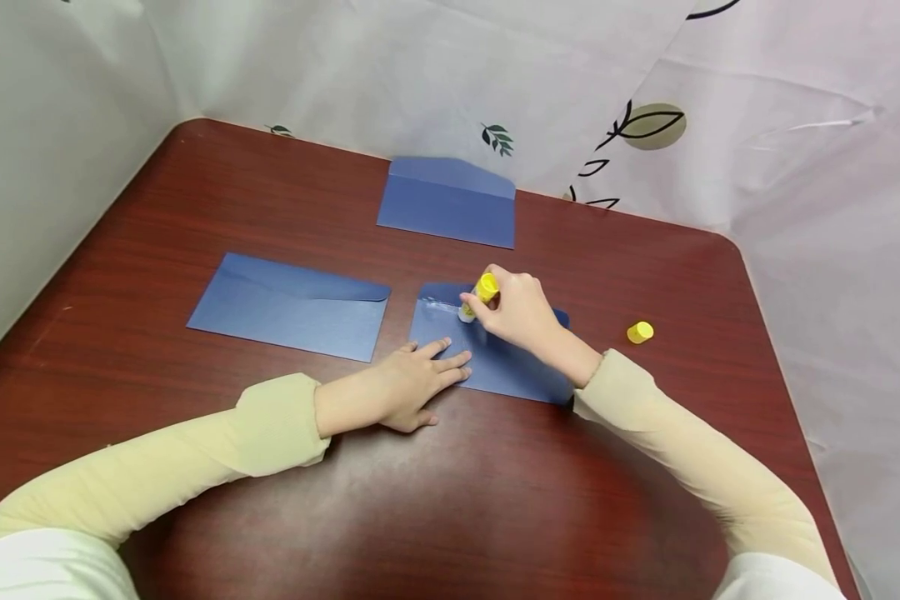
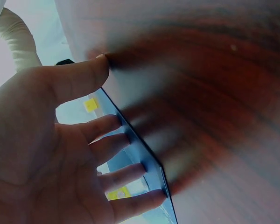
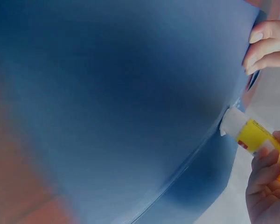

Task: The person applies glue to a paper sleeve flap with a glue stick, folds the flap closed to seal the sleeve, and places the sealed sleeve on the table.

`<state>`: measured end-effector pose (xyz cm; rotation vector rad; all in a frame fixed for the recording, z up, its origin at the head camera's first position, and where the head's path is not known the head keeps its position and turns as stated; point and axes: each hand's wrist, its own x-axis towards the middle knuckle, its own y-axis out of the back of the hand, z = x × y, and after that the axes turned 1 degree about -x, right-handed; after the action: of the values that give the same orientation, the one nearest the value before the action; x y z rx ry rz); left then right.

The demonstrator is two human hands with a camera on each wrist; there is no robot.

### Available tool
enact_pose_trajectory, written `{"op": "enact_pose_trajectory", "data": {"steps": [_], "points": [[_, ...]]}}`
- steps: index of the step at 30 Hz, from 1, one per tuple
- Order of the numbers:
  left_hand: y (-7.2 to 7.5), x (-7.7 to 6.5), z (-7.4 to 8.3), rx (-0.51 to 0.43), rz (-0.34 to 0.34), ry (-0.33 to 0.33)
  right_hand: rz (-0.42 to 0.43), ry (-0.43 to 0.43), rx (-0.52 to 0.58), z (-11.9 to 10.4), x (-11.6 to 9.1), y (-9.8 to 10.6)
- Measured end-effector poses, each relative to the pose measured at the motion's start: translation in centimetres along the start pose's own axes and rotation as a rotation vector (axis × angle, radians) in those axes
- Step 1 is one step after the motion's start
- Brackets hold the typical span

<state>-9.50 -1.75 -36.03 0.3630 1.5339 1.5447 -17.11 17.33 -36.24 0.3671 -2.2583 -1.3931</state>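
Observation:
A blue envelope (image 1: 510,358) lies in front of me with its flap folded open toward the far side. My right hand (image 1: 521,310) grips a yellow glue stick (image 1: 487,288), tilted, its white end down at the envelope near the flap's fold. In the right wrist view, the white tip of the glue stick (image 3: 254,135) meets the paper along the crease, where a shiny streak shows. My left hand (image 1: 416,383) rests with spread fingers on the envelope's near left corner, its thumb over the table. From the left wrist view, the fingertips press along the envelope's edge (image 2: 147,156).
To the left lies a second blue envelope (image 1: 292,307), its flap folded down. Another envelope (image 1: 450,204), flap up, lies at the table's back edge by the white patterned curtain (image 1: 420,75). The yellow cap (image 1: 640,332) stands on the brown table (image 1: 450,508) at right.

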Motion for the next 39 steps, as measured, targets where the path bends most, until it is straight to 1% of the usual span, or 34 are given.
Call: {"op": "enact_pose_trajectory", "data": {"steps": [7, 16, 23, 29, 39], "points": [[0.0, -0.1, 0.0, -0.029, -0.006, 0.012, 0.05, -0.052, -0.02, 2.3, -2.0, 1.4], [-0.1, -0.1, 0.0, -0.042, 0.003, 0.006, 0.105, -0.129, -0.048, 4.7, -4.8, 3.2], [-0.2, -0.1, 0.0, -0.059, 0.003, 0.006, 0.134, -0.205, -0.101, 6.4, -6.9, 4.4], [-0.1, 0.0, 0.1, -0.058, -0.004, 0.006, 0.148, -0.27, -0.099, 7.5, -7.8, 5.2], [-0.1, 0.1, 0.0, -0.066, 0.002, 0.001, 0.152, -0.29, -0.056, 8.2, -8.4, 5.7]]}}
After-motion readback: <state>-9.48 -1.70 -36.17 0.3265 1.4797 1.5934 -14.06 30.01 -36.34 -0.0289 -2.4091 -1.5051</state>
